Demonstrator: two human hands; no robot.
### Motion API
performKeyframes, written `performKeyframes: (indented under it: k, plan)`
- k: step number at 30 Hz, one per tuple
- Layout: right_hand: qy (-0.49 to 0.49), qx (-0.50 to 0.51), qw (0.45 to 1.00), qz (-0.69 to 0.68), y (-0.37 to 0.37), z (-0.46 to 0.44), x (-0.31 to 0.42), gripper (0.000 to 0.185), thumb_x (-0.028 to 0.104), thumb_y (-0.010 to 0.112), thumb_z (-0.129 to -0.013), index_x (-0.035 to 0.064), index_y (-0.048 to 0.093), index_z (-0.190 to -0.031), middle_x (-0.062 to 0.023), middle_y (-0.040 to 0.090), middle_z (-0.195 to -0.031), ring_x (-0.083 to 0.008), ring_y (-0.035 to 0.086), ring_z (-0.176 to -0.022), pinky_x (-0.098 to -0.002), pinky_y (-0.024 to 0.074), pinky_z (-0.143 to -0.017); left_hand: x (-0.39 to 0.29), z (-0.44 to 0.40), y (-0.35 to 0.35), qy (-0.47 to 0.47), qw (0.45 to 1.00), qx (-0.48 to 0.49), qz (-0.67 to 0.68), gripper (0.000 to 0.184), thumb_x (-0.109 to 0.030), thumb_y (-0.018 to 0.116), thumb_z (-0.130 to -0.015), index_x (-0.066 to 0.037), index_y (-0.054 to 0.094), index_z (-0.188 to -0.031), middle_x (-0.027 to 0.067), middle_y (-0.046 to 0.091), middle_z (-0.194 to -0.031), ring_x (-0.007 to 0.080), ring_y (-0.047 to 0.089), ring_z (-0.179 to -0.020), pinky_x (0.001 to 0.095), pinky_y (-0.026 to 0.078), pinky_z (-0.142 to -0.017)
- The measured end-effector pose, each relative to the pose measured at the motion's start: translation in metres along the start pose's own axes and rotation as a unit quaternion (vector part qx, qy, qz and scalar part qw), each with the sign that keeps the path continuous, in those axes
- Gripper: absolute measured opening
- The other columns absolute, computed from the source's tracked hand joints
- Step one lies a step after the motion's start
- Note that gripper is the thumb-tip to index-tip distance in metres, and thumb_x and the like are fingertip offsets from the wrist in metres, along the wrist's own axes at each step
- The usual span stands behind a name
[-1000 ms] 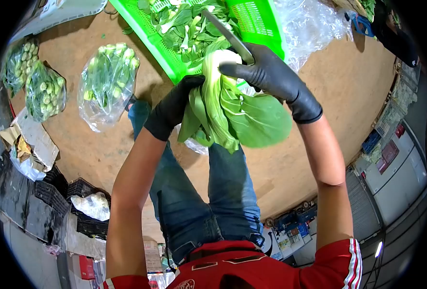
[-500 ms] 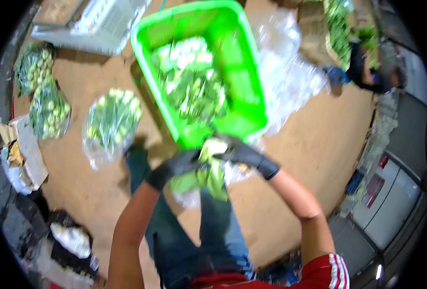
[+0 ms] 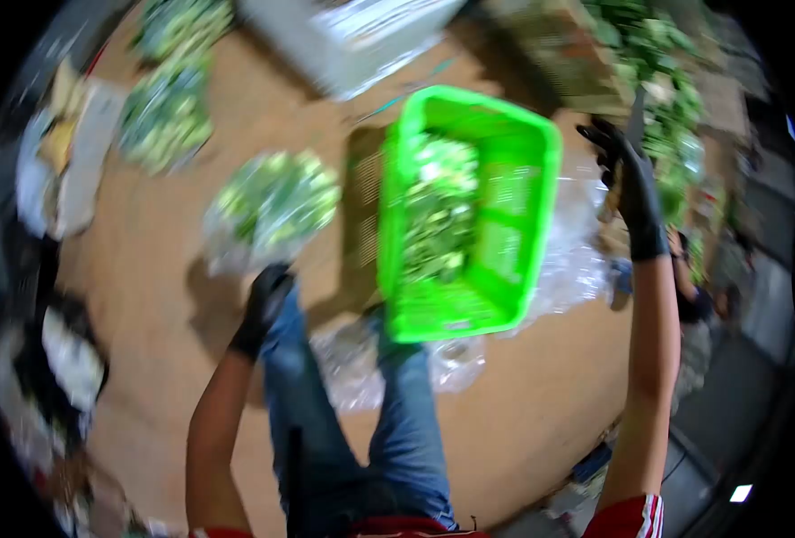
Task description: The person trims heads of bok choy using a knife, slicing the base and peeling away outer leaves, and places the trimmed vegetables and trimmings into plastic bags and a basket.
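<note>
My right hand (image 3: 629, 175), in a black glove, is raised to the right of the green crate (image 3: 543, 215). It grips what looks like a knife (image 3: 637, 118), blade pointing up past the fingers. My left hand (image 3: 267, 305), also gloved in black, hangs by my left knee, just below a clear bag of green vegetables (image 3: 276, 197). Its fingers are blurred, so their shape is unclear. Inside the crate, leafy greens with pale stems (image 3: 440, 211) lie along the left side.
Two more bagged bunches (image 3: 166, 117) lie at upper left, beside torn cardboard (image 3: 92, 152). A white box (image 3: 361, 45) stands at the top. Plastic film (image 3: 563, 260) spreads right of the crate. Loose greens (image 3: 653, 54) pile at upper right, near another person (image 3: 689, 287).
My hands have parted: the left moved to my knee, the right up and outward. The pale green leafy vegetable they held is out of them. The view has turned, shifting the crate right.
</note>
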State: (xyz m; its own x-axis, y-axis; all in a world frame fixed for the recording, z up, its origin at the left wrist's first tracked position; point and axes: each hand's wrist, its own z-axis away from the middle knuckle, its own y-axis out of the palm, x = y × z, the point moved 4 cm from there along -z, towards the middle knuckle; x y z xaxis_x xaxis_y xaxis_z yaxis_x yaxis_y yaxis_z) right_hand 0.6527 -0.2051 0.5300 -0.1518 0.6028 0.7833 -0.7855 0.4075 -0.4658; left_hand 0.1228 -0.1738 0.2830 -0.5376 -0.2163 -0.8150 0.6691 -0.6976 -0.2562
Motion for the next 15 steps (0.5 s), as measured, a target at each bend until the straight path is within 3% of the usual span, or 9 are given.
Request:
performKeyframes:
  k: [2, 3, 5, 7, 9, 11, 13, 15]
  plan:
    - [0.039, 0.123, 0.992, 0.012, 0.107, 0.003, -0.061, 0.043, 0.034, 0.053, -0.086, 0.0043, 0.057, -0.116, -0.0027, 0.064, -0.104, -0.007, 0.049, -0.069, -0.0193, 0.0383, -0.055, 0.075, -0.01, -0.007, -0.001, 0.998, -0.063, 0.001, 0.017, -0.009, 0.058, -0.082, -0.001, 0.061, -0.096, 0.0157, 0.064, -0.09, 0.025, 0.062, -0.082, 0.0321, 0.048, -0.073]
    - [0.031, 0.172, 0.984, 0.023, 0.163, 0.009, -0.103, 0.043, 0.034, 0.056, -0.085, 0.003, 0.057, -0.115, -0.0034, 0.063, -0.104, -0.0075, 0.051, -0.072, -0.0206, 0.0407, -0.056, 0.082, -0.014, -0.016, 0.059, 0.992, -0.092, -0.067, 0.015, -0.006, 0.058, -0.079, -0.002, 0.062, -0.093, 0.0157, 0.064, -0.086, 0.0275, 0.063, -0.079, 0.0325, 0.049, -0.071]
    - [0.023, 0.167, 0.983, -0.076, 0.29, 0.025, -0.186, 0.05, 0.032, 0.064, -0.081, 0.0, 0.052, -0.118, -0.0061, 0.061, -0.104, -0.0098, 0.055, -0.075, -0.0244, 0.0454, -0.059, 0.116, -0.032, -0.031, 0.031, 0.983, -0.15, -0.102, 0.011, -0.006, 0.056, -0.079, -0.003, 0.061, -0.087, 0.0159, 0.064, -0.083, 0.0316, 0.063, -0.079, 0.0361, 0.049, -0.069]
    - [0.134, 0.143, 0.981, -0.013, 0.388, 0.037, -0.203, 0.061, 0.028, 0.071, -0.077, -0.0009, 0.045, -0.124, -0.0089, 0.058, -0.103, -0.0101, 0.055, -0.075, -0.0259, 0.0476, -0.058, 0.161, -0.061, -0.043, 0.044, 0.975, -0.165, -0.14, 0.009, -0.007, 0.054, -0.08, -0.003, 0.061, -0.085, 0.0158, 0.064, -0.081, 0.0324, 0.062, -0.077, 0.0371, 0.049, -0.068]
    - [0.172, 0.163, 0.966, -0.105, 0.468, 0.04, -0.238, 0.068, 0.028, 0.072, -0.076, -0.0029, 0.039, -0.126, -0.0099, 0.059, -0.097, -0.0104, 0.056, -0.07, -0.0242, 0.0466, -0.052, 0.198, -0.105, -0.067, -0.022, 0.96, -0.245, -0.133, 0.01, -0.008, 0.053, -0.081, -0.003, 0.061, -0.084, 0.0159, 0.063, -0.079, 0.0325, 0.062, -0.077, 0.0376, 0.048, -0.068]
    - [0.278, 0.188, 0.93, -0.149, 0.537, 0.049, -0.265, 0.066, 0.028, 0.073, -0.075, -0.0057, 0.041, -0.123, -0.0098, 0.06, -0.091, -0.0104, 0.056, -0.063, -0.0224, 0.0452, -0.048, 0.255, -0.153, -0.084, -0.116, 0.97, -0.211, -0.044, 0.011, -0.007, 0.053, -0.079, -0.003, 0.061, -0.084, 0.0166, 0.063, -0.08, 0.0332, 0.061, -0.078, 0.0392, 0.047, -0.07]
    - [0.291, 0.178, 0.881, -0.328, 0.607, 0.062, -0.301, 0.055, 0.028, 0.072, -0.075, -0.0036, 0.048, -0.113, -0.0063, 0.06, -0.08, -0.0108, 0.056, -0.055, -0.0226, 0.0438, -0.046, 0.297, -0.193, -0.078, -0.062, 0.968, -0.171, -0.176, 0.021, 0.0, 0.047, -0.075, 0.0, 0.063, -0.089, 0.015, 0.065, -0.084, 0.026, 0.062, -0.08, 0.0355, 0.048, -0.073]
    - [0.383, 0.192, 0.797, -0.426, 0.657, 0.071, -0.312, 0.038, 0.026, 0.072, -0.076, 0.0037, 0.052, -0.1, -0.0024, 0.057, -0.071, -0.0108, 0.054, -0.05, -0.0232, 0.0432, -0.045, 0.333, -0.226, -0.082, 0.05, 0.94, -0.171, -0.292, 0.023, -0.003, 0.045, -0.076, 0.001, 0.063, -0.091, 0.0164, 0.064, -0.085, 0.0296, 0.062, -0.082, 0.0381, 0.048, -0.074]
